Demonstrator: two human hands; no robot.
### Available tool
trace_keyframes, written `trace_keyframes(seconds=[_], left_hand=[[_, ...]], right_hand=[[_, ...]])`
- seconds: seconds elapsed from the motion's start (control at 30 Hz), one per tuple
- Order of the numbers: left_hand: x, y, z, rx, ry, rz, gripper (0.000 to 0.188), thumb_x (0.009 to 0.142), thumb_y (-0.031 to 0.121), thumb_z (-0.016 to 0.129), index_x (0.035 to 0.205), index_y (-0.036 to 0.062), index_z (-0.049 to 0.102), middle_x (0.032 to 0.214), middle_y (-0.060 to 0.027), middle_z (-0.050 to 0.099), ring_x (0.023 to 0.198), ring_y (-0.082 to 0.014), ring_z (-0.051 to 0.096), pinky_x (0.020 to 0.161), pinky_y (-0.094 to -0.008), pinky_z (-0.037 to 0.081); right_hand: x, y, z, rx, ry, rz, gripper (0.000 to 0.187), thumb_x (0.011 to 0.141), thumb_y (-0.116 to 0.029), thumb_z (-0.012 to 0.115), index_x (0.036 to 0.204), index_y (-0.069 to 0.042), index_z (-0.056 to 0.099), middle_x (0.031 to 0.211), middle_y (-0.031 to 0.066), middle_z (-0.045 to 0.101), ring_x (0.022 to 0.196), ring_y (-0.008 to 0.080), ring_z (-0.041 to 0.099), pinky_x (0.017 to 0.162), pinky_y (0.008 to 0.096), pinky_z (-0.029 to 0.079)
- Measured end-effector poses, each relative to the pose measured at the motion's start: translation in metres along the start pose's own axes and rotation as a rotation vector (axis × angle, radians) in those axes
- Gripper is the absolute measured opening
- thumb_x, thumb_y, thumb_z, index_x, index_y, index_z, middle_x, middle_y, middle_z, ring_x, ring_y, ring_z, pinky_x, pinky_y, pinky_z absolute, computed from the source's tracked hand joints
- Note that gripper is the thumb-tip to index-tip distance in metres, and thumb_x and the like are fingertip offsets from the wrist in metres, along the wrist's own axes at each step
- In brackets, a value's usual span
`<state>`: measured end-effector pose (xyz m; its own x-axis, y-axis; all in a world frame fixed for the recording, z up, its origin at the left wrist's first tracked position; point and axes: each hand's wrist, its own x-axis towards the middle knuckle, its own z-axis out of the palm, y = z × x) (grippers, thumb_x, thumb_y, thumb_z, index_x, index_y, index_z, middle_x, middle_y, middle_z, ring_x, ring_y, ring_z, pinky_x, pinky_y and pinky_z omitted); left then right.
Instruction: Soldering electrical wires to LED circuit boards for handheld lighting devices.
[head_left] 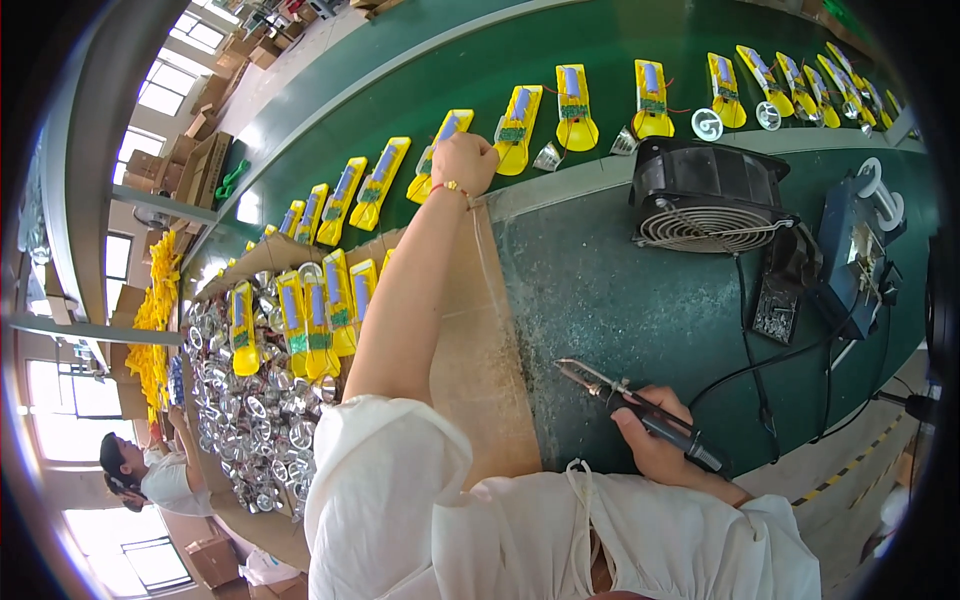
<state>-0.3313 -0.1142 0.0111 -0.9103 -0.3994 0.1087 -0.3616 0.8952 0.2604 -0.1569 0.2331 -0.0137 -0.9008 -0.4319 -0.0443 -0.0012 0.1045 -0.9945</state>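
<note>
My left hand [465, 163] reaches over the row of yellow plastic housings on the green belt, its fingers curled closed. It covers part of one yellow housing [424, 183] that carries a blue cylindrical battery and a green circuit board. Whatever lies between those fingers is hidden. Near the front of the bench, my right hand [657, 437] grips a soldering iron [692, 443] by its dark handle. The iron's metal tip points left above the green bench mat [600, 290], which is strewn with small bright specks. Another housing [519, 130] lies just right of my left hand.
Silver reflector cups [250, 440] are heaped at the left, with several yellow housings [318, 310] on top. A black fan [705, 195] stands at the back right, beside a blue box-shaped unit with a wire spool [880, 195]. Cables cross the right side. Another person [165, 475] sits far left.
</note>
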Motion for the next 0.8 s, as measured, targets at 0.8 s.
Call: trace_keyframes(seconds=[0.8], left_hand=[[-0.355, -0.105, -0.074, 0.579, 0.388, -0.380, 0.031, 0.067, 0.038, 0.072, 0.072, 0.0090, 0.062, 0.076, -0.0058, 0.055, 0.075, -0.0248, 0.054, 0.059, -0.0361, 0.045]], right_hand=[[-0.008, 0.015, 0.014, 0.047, 0.150, -0.119, 0.019, 0.085, -0.014, 0.059, 0.096, 0.001, 0.056, 0.075, 0.0066, 0.060, 0.065, 0.0096, 0.056, 0.059, 0.0198, 0.043]])
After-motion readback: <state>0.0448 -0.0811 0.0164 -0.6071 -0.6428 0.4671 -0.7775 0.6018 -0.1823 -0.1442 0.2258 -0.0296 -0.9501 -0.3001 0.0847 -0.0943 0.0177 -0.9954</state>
